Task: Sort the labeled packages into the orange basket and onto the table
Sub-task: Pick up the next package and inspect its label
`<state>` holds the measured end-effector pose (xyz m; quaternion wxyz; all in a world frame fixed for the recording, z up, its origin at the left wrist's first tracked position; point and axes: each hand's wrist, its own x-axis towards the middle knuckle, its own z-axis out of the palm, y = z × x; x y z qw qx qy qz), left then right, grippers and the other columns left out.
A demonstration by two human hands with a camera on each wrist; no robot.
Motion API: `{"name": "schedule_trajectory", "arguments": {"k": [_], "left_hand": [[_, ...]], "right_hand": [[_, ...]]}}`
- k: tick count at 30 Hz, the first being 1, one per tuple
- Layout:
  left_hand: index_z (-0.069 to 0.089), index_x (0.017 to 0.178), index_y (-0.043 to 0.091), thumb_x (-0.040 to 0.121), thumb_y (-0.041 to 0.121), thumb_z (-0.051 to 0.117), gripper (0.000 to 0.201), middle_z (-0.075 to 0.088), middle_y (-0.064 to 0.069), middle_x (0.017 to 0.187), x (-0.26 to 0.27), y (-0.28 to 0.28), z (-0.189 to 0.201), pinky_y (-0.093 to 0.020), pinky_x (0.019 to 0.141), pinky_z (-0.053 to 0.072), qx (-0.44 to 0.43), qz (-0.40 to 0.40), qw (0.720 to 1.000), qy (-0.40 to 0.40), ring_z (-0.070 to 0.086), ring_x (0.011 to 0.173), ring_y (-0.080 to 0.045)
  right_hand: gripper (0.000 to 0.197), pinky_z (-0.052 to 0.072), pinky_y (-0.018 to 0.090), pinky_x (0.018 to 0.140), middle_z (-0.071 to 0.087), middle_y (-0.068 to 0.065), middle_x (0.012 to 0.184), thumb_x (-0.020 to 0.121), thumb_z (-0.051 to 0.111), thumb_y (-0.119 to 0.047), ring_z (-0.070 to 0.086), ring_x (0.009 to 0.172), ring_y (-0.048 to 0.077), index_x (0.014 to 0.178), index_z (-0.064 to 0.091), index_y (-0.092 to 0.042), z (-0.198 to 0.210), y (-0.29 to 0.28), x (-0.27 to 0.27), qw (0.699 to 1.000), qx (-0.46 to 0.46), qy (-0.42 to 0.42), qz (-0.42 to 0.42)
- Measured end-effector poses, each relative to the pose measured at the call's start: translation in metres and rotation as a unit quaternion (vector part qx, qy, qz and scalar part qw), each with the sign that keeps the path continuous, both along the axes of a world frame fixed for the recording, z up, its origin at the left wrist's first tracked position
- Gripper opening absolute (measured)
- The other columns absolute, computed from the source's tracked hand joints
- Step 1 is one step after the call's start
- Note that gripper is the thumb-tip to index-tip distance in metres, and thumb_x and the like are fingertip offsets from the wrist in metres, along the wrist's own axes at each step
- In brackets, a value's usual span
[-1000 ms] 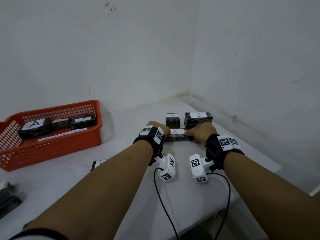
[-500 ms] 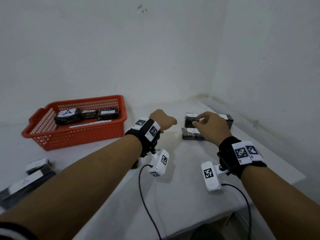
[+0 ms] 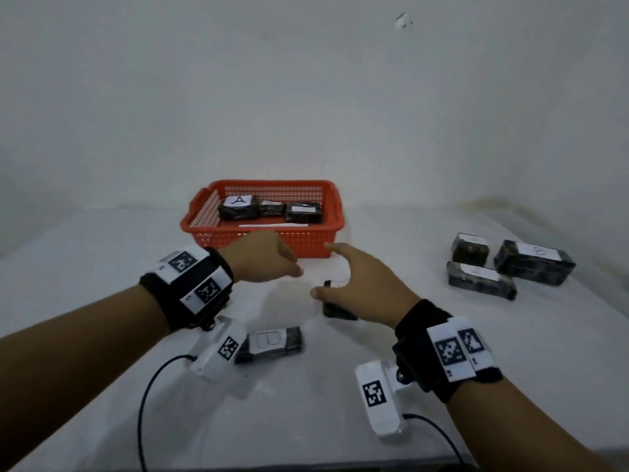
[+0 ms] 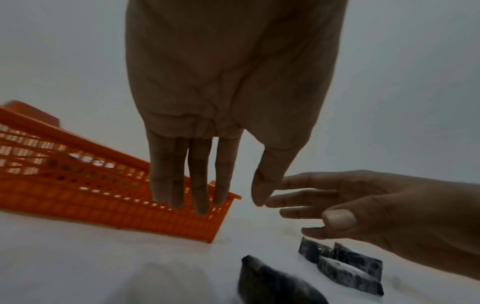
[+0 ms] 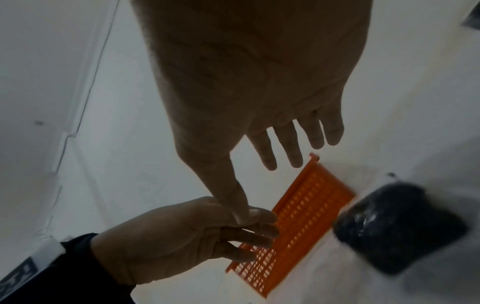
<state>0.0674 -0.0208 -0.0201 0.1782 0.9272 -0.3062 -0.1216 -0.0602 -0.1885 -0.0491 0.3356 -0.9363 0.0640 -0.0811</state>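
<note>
Both hands hover over the white table (image 3: 374, 386), nr centre, neither holding anything. Left hand (image 3: 262, 257) at abt 9 o'clock of the right one, fingers straight and loosely together, pointing down in the left wrist view, thumb apart; nothing in it. Right hand (image 3: 360, 287) spread wide, fingers straight, thumb out toward the left hand; empty too. Under the right palm, partly hidden, a small dark package (image 3: 335, 310) lies on the table; can't tell if the hand touches it, label not readable. Orange basket (image 3: 204, 212) at 12 o'clock from the hands, just beyond the fingertips, w/ three dark packages inside in a row; the left one, the A package (image 3: 238, 207), shows a white label w/ "A"; other two labels unreadable. At 3 o'clock, well apart from the hands, a group of three packages (image 3: 510, 267) on the table, close together, one label looks like "B". At 6 o'clock of the left hand, nr the wrist camera, a flat package (image 3: 272, 342) w/ white label, letter blurred, maybe "B".
</note>
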Motion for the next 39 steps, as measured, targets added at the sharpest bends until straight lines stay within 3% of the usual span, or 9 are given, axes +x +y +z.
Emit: {"name": "schedule_trajectory", "arguments": {"k": [5,11,16,20,25,29,33,37,39], "left_hand": [[0.062,0.142,0.022,0.086,0.056,0.075,0.066,0.062,0.007,0.145,-0.012,0.052,-0.022,-0.032,0.111,0.045,0.062,-0.012,0.998,0.028,0.06,0.128,-0.012],[0.047,0.154,0.025,0.077,0.071,0.074,0.094,0.051,0.008,0.155,-0.034,0.079,-0.04,-0.027,0.114,0.04,0.123,-0.055,0.991,0.016,0.05,0.139,-0.013],[0.058,0.145,0.025,0.072,0.065,0.083,0.087,0.064,0.007,0.139,-0.044,0.079,-0.051,-0.031,0.107,0.049,0.137,-0.077,0.987,-0.002,0.062,0.123,-0.014],[0.069,0.133,0.023,0.077,0.048,0.086,0.063,0.069,0.004,0.128,-0.045,0.076,-0.056,-0.03,0.099,0.053,0.122,-0.069,0.99,-0.03,0.064,0.113,-0.015],[0.075,0.124,0.026,0.082,0.035,0.084,0.044,0.078,0.008,0.114,-0.04,0.082,-0.05,-0.023,0.085,0.057,0.066,-0.066,0.996,-0.011,0.071,0.095,-0.008],[0.076,0.12,0.029,0.078,0.037,0.087,0.044,0.078,0.013,0.109,-0.03,0.09,-0.034,-0.024,0.087,0.059,0.002,-0.044,0.999,0.013,0.071,0.092,-0.002],[0.079,0.114,0.028,0.075,0.034,0.09,0.041,0.079,0.017,0.099,-0.023,0.097,-0.02,-0.025,0.089,0.059,-0.098,-0.019,0.994,0.054,0.072,0.087,0.0],[0.078,0.114,0.024,0.079,0.023,0.089,0.037,0.08,0.012,0.103,-0.025,0.104,-0.012,-0.032,0.094,0.059,-0.24,-0.026,0.965,0.103,0.075,0.095,-0.007],[0.077,0.117,0.018,0.082,0.017,0.086,0.037,0.08,0.006,0.108,-0.03,0.104,-0.012,-0.032,0.097,0.059,-0.307,-0.025,0.944,0.116,0.076,0.1,-0.012]], "right_hand": [[0.106,0.029,0.036,0.125,0.032,-0.006,0.168,0.077,0.087,-0.051,0.029,0.155,0.015,0.162,0.03,-0.027,-0.024,0.037,0.011,0.996,-0.026,0.052,0.065],[0.11,0.018,0.037,0.129,0.024,-0.005,0.172,0.075,0.089,-0.047,0.015,0.16,0.018,0.164,0.027,-0.028,-0.035,0.054,0.014,0.985,-0.096,0.101,0.101],[0.099,0.021,0.031,0.125,0.032,-0.006,0.167,0.072,0.092,-0.045,0.025,0.155,0.013,0.157,0.042,-0.029,-0.04,0.056,0.012,0.979,-0.133,0.11,0.108],[0.069,0.031,0.028,0.116,0.045,-0.008,0.156,0.073,0.092,-0.039,0.04,0.144,0.011,0.136,0.064,-0.031,-0.042,0.056,0.011,0.98,-0.142,0.097,0.098],[0.04,0.039,0.022,0.099,0.06,-0.011,0.139,0.079,0.087,-0.038,0.053,0.127,0.008,0.116,0.073,-0.031,-0.039,0.057,0.012,0.987,-0.12,0.07,0.078],[0.034,0.05,0.018,0.085,0.068,-0.016,0.11,0.083,0.084,-0.036,0.061,0.098,-0.001,0.115,0.073,-0.029,-0.027,0.055,0.013,0.994,-0.057,0.044,0.078],[0.036,0.052,0.006,0.071,0.074,-0.014,0.104,0.081,0.087,-0.035,0.069,0.09,-0.001,0.114,0.074,-0.029,-0.022,0.052,0.015,0.997,0.034,-0.021,0.071],[0.026,0.052,0.012,0.061,0.077,-0.008,0.094,0.081,0.089,-0.029,0.069,0.072,-0.003,0.104,0.077,-0.026,-0.016,0.048,0.015,0.984,0.137,-0.091,0.069],[0.025,0.058,0.019,0.072,0.08,-0.003,0.095,0.081,0.089,-0.023,0.074,0.078,0.003,0.104,0.079,-0.021,-0.014,0.046,0.016,0.97,0.201,-0.114,0.077]]}}
